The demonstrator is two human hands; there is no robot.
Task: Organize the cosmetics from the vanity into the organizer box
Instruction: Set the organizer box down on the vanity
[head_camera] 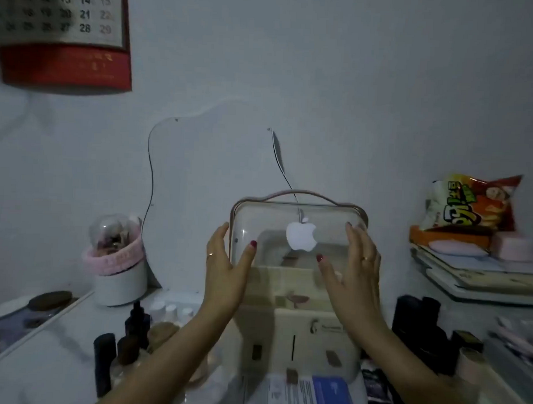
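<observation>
Both hands are on the clear domed plastic lid (297,230) of the cream plastic organizer box (303,333), which stands on the white bench (51,354) straight ahead of the person, between the two forearms. The left hand (226,270) lies flat against the lid's left edge, fingers straight and thumb spread across the front. The right hand (353,265) mirrors it on the right edge, fingers straight and thumb pointing inward. Neither hand is curled round anything; they press the lid between open palms.

The step in hand looks like opening the box, since the lid seems tipped up and back, though blur makes it hard to tell how far it has swung. No cosmetic is in either hand.

The items to be stowed wait on the bench to both sides: a group of dark glass bottles and tubes (121,342) just left of the left forearm, and black containers (418,322) just right of the right forearm.

Next, I judge, the lid must go fully clear and stay there by itself, so both hands can let go. Then one hand can reach for the nearest bottle. If the lid will not stay up, one hand must hold it while the other loads.
</observation>
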